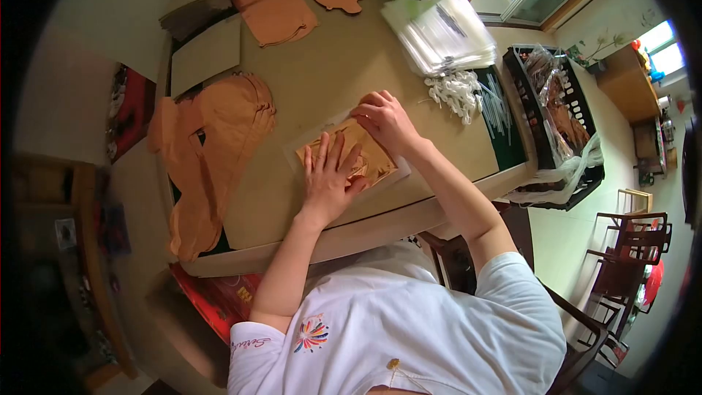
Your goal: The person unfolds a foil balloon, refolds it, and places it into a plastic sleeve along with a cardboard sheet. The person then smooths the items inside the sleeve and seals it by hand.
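A folded orange-brown piece (382,163) with a golden sheen lies in or on a clear plastic sleeve (404,170) near the table's front edge. My left hand (330,175) rests flat on it with fingers spread. At the far edge of the piece, my right hand (385,122) has its fingers bent together, apparently pinching the sleeve's edge. The fingertips partly hide what they grip. Left of my hands lies a stack of orange cut-out pieces (212,153), with more orange pieces (281,7) at the back.
A pile of clear plastic sleeves (446,33) sits at the back right, beside a bunch of white cords (455,95) and thin pale sticks (497,110). A grey-beige board (207,57) lies back left. Right of the table stands a black crate (548,102) holding plastic-wrapped brown pieces.
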Action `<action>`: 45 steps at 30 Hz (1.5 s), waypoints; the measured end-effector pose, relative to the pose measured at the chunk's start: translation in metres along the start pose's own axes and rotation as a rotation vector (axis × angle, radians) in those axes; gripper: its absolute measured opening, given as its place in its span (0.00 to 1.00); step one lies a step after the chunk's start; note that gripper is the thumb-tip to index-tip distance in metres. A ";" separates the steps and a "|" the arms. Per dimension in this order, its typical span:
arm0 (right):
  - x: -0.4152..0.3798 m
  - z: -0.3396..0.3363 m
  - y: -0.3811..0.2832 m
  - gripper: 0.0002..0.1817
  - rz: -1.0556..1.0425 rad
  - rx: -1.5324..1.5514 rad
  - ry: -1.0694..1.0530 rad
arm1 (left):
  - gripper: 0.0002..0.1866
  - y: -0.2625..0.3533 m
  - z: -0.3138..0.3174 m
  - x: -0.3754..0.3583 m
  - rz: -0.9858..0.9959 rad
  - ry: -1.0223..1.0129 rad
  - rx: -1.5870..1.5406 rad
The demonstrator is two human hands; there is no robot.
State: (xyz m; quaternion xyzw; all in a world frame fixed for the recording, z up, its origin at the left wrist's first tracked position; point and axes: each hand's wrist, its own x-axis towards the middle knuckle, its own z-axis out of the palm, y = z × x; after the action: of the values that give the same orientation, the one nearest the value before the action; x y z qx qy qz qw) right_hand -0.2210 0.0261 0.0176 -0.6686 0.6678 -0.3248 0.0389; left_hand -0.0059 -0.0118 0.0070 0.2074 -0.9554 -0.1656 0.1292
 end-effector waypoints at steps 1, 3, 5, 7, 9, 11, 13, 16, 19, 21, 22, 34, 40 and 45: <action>0.002 0.001 0.002 0.13 0.030 -0.007 -0.048 | 0.36 0.000 -0.001 0.000 -0.006 -0.012 -0.006; 0.003 0.001 0.003 0.13 0.086 -0.028 -0.151 | 0.35 -0.003 0.000 -0.001 0.011 -0.023 -0.005; 0.000 0.008 0.001 0.16 0.031 -0.127 -0.035 | 0.35 -0.003 0.001 -0.001 0.010 -0.029 -0.010; -0.001 0.012 -0.004 0.18 -0.011 -0.190 0.020 | 0.35 -0.002 0.001 0.000 -0.004 -0.039 -0.016; -0.001 0.015 -0.008 0.21 -0.035 -0.219 0.013 | 0.36 -0.004 0.002 0.001 -0.001 -0.022 -0.020; -0.004 0.015 -0.010 0.23 0.018 -0.196 -0.069 | 0.37 -0.001 0.001 -0.003 -0.015 -0.047 -0.009; -0.003 0.011 -0.009 0.24 0.019 -0.195 -0.081 | 0.38 0.003 -0.005 0.000 -0.039 -0.079 0.025; -0.006 0.014 -0.017 0.23 0.061 -0.272 -0.088 | 0.41 0.003 -0.005 0.000 -0.044 -0.074 -0.001; -0.020 0.020 -0.031 0.26 0.030 -0.233 -0.205 | 0.42 0.003 -0.005 0.000 -0.052 -0.112 0.023; -0.021 0.015 -0.022 0.29 0.087 -0.361 -0.157 | 0.43 0.001 0.000 -0.001 -0.020 -0.070 0.032; -0.022 0.014 -0.013 0.30 0.098 -0.416 -0.127 | 0.43 0.000 0.001 -0.002 -0.007 -0.050 0.039; 0.051 -0.107 0.206 0.22 0.664 -0.314 0.112 | 0.43 -0.001 -0.001 -0.002 -0.003 -0.044 0.006; 0.057 -0.115 0.211 0.09 0.608 -0.229 0.118 | 0.43 -0.001 -0.002 -0.003 0.003 -0.024 0.004; 0.057 -0.124 0.160 0.06 0.228 -0.453 0.344 | 0.43 0.001 -0.005 -0.002 0.004 -0.018 0.016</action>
State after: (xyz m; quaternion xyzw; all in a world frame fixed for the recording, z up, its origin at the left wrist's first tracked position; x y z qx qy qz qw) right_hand -0.4259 0.0042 0.0592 -0.5162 0.7909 -0.2695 -0.1884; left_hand -0.0032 -0.0119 0.0115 0.2051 -0.9583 -0.1593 0.1194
